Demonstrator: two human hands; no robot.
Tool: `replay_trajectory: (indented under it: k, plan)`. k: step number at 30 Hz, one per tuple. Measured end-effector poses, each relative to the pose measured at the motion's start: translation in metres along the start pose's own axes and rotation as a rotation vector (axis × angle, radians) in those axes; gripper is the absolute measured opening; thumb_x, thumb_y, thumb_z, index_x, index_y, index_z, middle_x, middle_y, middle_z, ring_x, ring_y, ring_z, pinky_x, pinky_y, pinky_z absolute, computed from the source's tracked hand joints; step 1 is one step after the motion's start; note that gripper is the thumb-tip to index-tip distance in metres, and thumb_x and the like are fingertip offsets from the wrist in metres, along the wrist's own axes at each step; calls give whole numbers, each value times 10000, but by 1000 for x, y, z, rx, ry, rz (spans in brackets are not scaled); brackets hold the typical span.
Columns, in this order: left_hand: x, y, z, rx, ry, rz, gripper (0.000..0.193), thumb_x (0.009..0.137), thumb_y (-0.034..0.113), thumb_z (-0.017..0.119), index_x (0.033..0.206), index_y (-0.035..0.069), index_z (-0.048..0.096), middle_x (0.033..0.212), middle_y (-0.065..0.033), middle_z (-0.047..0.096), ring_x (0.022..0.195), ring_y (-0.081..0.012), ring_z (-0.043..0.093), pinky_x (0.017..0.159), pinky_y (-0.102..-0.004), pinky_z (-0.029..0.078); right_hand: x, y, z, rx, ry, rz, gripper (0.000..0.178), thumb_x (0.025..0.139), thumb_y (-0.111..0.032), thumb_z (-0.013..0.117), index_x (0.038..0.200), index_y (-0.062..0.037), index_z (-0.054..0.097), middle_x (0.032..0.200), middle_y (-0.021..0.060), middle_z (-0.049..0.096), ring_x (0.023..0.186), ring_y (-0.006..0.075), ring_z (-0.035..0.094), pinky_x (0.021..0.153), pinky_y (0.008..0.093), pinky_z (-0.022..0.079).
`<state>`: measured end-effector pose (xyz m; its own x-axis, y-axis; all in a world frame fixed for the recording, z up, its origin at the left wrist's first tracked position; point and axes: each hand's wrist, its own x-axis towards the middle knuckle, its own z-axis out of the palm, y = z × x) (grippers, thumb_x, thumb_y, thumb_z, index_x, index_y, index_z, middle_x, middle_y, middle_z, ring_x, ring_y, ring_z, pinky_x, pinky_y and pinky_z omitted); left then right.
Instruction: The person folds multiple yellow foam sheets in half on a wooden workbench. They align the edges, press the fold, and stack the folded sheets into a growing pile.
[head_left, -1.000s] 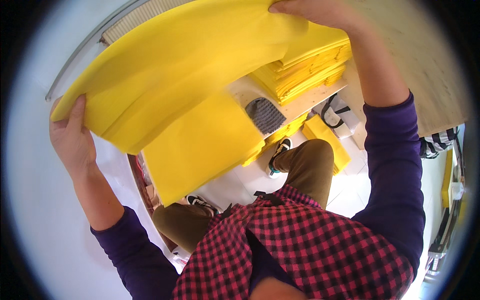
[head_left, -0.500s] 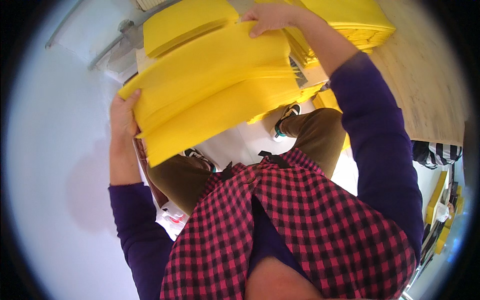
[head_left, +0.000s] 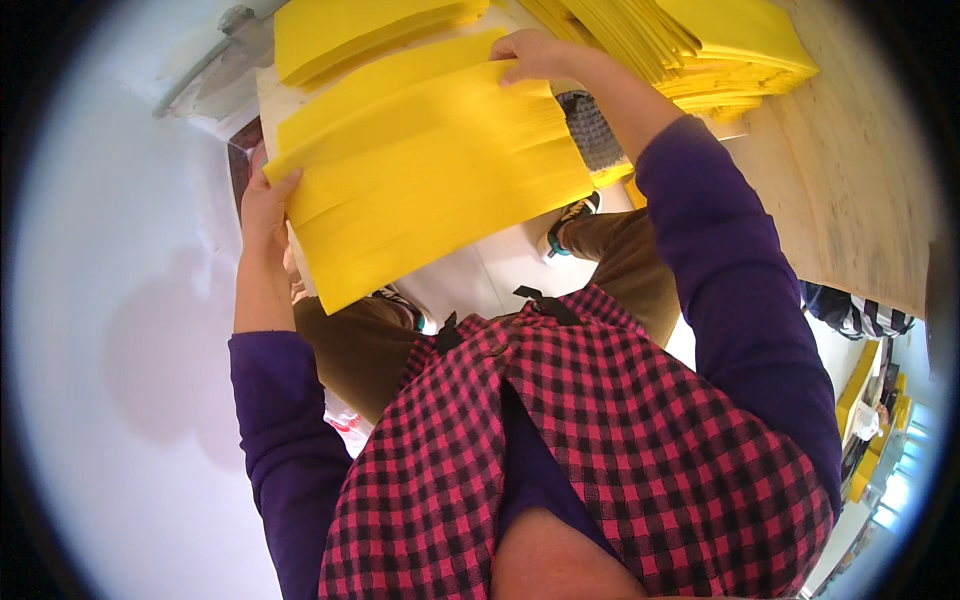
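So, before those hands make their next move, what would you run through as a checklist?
1. Left hand gripping the yellow sheet at its left edge: ok.
2. Right hand gripping its far edge: ok.
3. Just one layer held, not several: cannot tell.
4. The far yellow stack apart from the held sheet: ok, a pale gap shows between.
5. The right-side yellow stack neatly squared: not ok, its edges are uneven.

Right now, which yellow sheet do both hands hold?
The front sheet, nearest the checked garment: left hand and right hand grip it, unlike the upper-left pile and upper-right pile.
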<state>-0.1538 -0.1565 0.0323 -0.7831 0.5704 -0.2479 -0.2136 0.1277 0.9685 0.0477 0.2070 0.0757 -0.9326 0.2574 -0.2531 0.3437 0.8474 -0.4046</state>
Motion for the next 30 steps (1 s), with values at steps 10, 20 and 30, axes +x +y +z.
replay_trajectory:
  k: [10,20,30]
  plan:
    - [-12,10,8,56,17,145,578,893,49,600,1395,-6,318,1231,-140,546,1082,-198,563,876,-300,484,-92,16,35,-77,268,-316,709,672,-195,782,1314,-116,493,1446,146,374,1340,326,331,1105,395,285]
    - [-12,6,9,69,78,123,484,901,26,565,1359,2,410,1250,-100,561,1095,-176,562,913,-290,442,-92,31,59,-191,347,-367,543,772,-185,693,1281,-98,524,1399,123,440,1287,317,396,1082,402,315]
    - [-7,-2,5,52,57,104,465,916,36,544,1356,-29,407,1245,-88,564,1090,-154,556,913,-270,438,-84,22,54,-289,428,-375,296,824,-184,647,1101,-82,641,1208,96,601,1146,282,530,1000,384,409]
